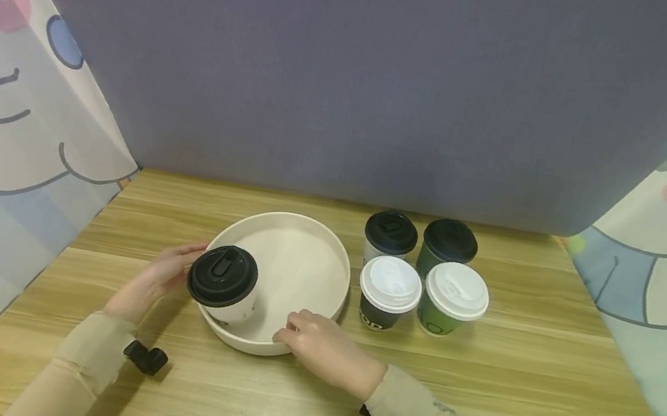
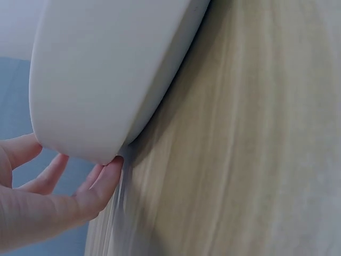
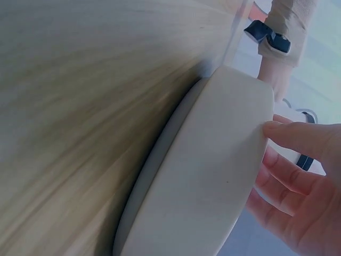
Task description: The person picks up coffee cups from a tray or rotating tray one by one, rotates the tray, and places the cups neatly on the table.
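Note:
A round cream tray (image 1: 310, 284) lies on the wooden table, a white paper cup with a black lid (image 1: 223, 276) standing inside at its front left. My left hand (image 1: 166, 272) is at the tray's left side, partly hidden by the cup in the head view. In the left wrist view, its spread fingertips (image 2: 109, 173) rest against the tray's outer wall, reaching down to the bottom edge. My right hand (image 1: 327, 349) pinches the front right rim. The right wrist view shows the thumb outside that rim and the other fingers (image 3: 279, 186) on the inner side.
Right of the tray stand a white-lidded dark cup (image 1: 388, 293), a white-lidded green cup (image 1: 453, 300), and behind them two black-lidded cups, one white (image 1: 390, 235) and one dark (image 1: 448, 244). A grey panel (image 1: 364, 96) rises behind the table, with cartoon-printed cloth at both sides.

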### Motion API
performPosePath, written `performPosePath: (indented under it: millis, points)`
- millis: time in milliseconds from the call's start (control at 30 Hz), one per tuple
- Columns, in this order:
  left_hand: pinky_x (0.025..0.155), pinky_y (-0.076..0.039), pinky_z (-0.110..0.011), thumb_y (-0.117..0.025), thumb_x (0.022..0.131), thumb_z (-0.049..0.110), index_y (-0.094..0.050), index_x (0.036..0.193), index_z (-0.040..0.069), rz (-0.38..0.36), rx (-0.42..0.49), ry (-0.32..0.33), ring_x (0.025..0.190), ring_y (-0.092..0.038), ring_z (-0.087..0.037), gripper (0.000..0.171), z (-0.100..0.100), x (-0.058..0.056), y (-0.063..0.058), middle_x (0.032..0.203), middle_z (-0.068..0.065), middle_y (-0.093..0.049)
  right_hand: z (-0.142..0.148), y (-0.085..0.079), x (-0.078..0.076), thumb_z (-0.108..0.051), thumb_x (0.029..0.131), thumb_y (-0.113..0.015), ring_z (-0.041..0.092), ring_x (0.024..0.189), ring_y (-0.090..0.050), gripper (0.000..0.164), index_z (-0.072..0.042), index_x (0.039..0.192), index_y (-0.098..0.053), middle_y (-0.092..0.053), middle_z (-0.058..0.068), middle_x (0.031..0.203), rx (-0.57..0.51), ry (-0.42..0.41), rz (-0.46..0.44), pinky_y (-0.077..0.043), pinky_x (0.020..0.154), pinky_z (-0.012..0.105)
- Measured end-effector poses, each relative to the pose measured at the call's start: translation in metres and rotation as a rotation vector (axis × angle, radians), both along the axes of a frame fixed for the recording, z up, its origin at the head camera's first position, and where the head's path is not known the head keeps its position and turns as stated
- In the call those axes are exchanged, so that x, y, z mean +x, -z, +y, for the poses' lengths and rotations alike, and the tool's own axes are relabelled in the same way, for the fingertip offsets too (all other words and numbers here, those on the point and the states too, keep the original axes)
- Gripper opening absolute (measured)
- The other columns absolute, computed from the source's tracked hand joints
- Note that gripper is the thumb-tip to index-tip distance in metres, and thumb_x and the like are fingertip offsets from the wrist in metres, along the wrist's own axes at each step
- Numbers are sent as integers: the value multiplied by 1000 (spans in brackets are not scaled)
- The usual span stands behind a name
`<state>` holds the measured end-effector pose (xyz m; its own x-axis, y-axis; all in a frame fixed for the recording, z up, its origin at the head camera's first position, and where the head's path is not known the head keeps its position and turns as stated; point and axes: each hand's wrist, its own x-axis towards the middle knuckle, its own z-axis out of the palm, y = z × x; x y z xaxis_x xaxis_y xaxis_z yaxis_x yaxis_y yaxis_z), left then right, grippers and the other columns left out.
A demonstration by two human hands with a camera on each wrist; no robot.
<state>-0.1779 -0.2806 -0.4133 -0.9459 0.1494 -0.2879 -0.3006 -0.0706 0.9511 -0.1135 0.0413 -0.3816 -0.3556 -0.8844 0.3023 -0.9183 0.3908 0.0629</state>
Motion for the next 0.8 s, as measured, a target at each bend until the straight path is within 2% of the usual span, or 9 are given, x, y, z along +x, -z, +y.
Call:
performPosePath:
  millis: [67,133,200,267,333,467,600,800]
  points:
    - [71,-51,-18,-67,79,27,-39,127,0,0,28,11,80,-58,-7,62,-5,-1,6,90,9,-59,2,0,0,-7,76,-64,9,76,-51,21,-17,95,-65,-55,-4,84,1,5,-7,-45,66,13]
    - [70,-52,-19,-68,77,26,-43,122,2,4,55,26,79,-58,-8,57,-9,-2,12,91,6,-60,5,0,-1,-7,75,-65,9,76,-51,22,-17,95,-65,-54,-4,84,3,12,-14,-45,66,13]
    - [67,-52,-20,-68,78,26,-41,125,1,14,55,36,75,-58,-7,60,-10,0,14,89,6,-60,7,-1,-1,-8,74,-66,9,76,-51,22,-17,95,-65,-54,-4,84,8,24,-19,-45,66,14]
    - [65,-52,-21,-65,81,25,-31,131,-7,34,45,52,71,-57,-7,68,-9,4,15,86,6,-60,10,0,-2,-8,75,-66,9,77,-51,22,-17,95,-65,-54,-3,85,12,39,-24,-45,67,14]
    - [64,-52,-21,-63,82,25,-21,133,-12,46,26,58,67,-55,-5,76,-7,10,11,83,7,-59,12,0,-3,-8,75,-66,10,77,-51,22,-17,94,-65,-55,-3,85,11,52,-29,-46,68,14]
    - [69,-53,-23,-56,87,22,-15,135,-10,24,-48,45,69,-57,-4,71,1,20,3,84,9,-59,16,0,-6,-7,75,-65,10,78,-51,21,-17,93,-66,-56,-3,86,-1,61,-28,-46,70,15]
    - [75,-53,-25,-47,92,17,-6,137,-10,-1,-77,41,77,-59,-6,66,8,30,-6,89,9,-57,21,0,-8,-5,73,-65,11,77,-50,21,-16,91,-66,-54,-3,84,-15,55,-20,-46,69,17]
    - [78,-52,-26,-45,93,13,-3,137,-9,-38,-47,3,79,-60,-7,65,14,39,-11,87,7,-59,26,1,-10,-7,69,-71,10,78,-49,25,-15,92,-66,-54,-2,86,-17,66,-61,-45,70,16]
